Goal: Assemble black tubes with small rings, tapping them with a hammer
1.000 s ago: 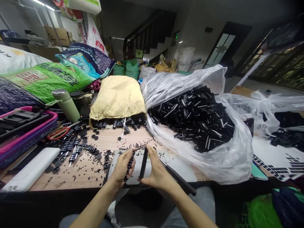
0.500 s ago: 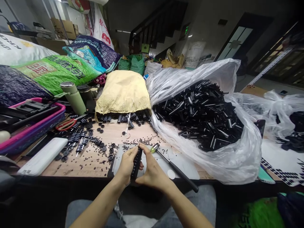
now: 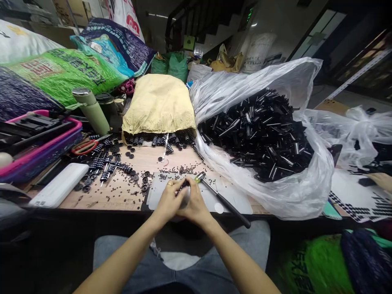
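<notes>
My left hand [image 3: 168, 201] and my right hand [image 3: 196, 205] meet above the front of the table. Both are closed around a narrow black piece [image 3: 184, 185], most of which is hidden behind my fingers. A ring shows on my left hand. Beneath them lies a pale grey plate [image 3: 235, 194]. Just right of my right hand, a hammer [image 3: 228, 204] with a black handle rests across the plate, its handle jutting past the table edge. Tiny black rings [image 3: 182, 168] are scattered behind my hands.
A clear plastic bag [image 3: 318, 192] spills black plastic parts [image 3: 260, 134] at right. Behind stands a yellow sack [image 3: 159, 102]. Left are a white power bank-like block [image 3: 59, 185], scissors [image 3: 85, 146], a green flask [image 3: 93, 112] and a pink-rimmed basket [image 3: 70, 136]. Another person's hand [image 3: 382, 179] reaches in at far right.
My hands have drawn together, and the black piece, earlier upright with a row of pale marks showing, is now mostly covered. Another person's hand has appeared at the right edge. The view has tilted down.
</notes>
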Motion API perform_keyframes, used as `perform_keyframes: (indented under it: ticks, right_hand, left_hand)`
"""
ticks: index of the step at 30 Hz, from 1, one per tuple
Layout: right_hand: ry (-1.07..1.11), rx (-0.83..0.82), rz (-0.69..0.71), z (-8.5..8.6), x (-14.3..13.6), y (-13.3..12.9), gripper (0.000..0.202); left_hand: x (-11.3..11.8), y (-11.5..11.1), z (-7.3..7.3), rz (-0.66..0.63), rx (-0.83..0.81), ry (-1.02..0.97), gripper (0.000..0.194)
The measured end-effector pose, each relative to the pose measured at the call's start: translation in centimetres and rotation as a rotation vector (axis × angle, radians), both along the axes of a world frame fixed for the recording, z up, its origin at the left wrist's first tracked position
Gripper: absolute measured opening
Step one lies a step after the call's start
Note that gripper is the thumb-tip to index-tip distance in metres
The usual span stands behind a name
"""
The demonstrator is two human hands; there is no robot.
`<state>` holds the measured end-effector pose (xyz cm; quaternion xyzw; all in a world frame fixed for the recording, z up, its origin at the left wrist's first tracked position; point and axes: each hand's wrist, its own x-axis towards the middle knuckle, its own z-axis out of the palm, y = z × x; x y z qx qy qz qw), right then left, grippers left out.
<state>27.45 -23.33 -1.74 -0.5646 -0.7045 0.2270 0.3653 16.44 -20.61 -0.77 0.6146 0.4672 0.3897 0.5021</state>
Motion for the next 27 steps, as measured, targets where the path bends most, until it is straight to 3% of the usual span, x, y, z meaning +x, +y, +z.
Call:
perform_keyframes:
  ticks: [2, 5, 7, 9, 11, 14, 17, 21, 23, 27]
  right_hand:
    - [-0.094, 0.029, -0.071, -1.1, 0.0, -0.3, 0.077]
    - [-0.277, 0.022, -0.128, -1.7, 1.7, -1.0, 0.073]
    - [-0.459, -0.016, -0.277, -1.3, 4.1, -1.6, 0.066]
    - [-0.652, -0.096, -0.466, -0.5, 6.8, -2.2, 0.038]
    - [-0.745, -0.203, -0.521, 0.4, 8.8, -3.0, 0.019]
    - [-0.603, -0.299, -0.433, 1.4, 9.1, -4.3, 0.025]
    - [-0.418, -0.289, -0.368, 1.7, 7.3, -5.4, 0.033]
    - [-0.494, -0.353, -0.31, 2.3, 5.3, -5.8, 0.033]
    - [-0.457, -0.309, -0.313, 3.4, 4.7, -5.8, 0.034]
    - [-0.307, -0.147, -0.258, 5.1, 2.3, -5.7, 0.037]
  left_hand:
    - [0.3, -0.5, -1.4, -0.036, 0.277, 0.3, 0.041]
    - [0.1, -0.6, -2.9, -0.136, 0.508, 0.601, 0.043]
    - [-0.5, -0.2, -3.3, -0.217, 0.62, 0.71, 0.042]
    - [-1.3, 0.3, -3.3, -0.259, 0.72, 0.811, 0.041]
    - [-2.0, 0.6, -3.0, -0.253, 0.795, 0.908, 0.039]
    - [-2.4, 0.5, -2.7, -0.207, 0.837, 0.995, 0.038]
    - [-2.2, 0.3, -2.6, -0.199, 0.829, 1.027, 0.04]
    - [-1.4, -0.2, -2.9, -0.184, 0.797, 1.077, 0.042]
    - [-0.6, -0.7, -3.4, -0.153, 0.787, 1.08, 0.042]
    - [0.8, -1.8, -5.0, -0.131, 0.792, 1.04, 0.069]
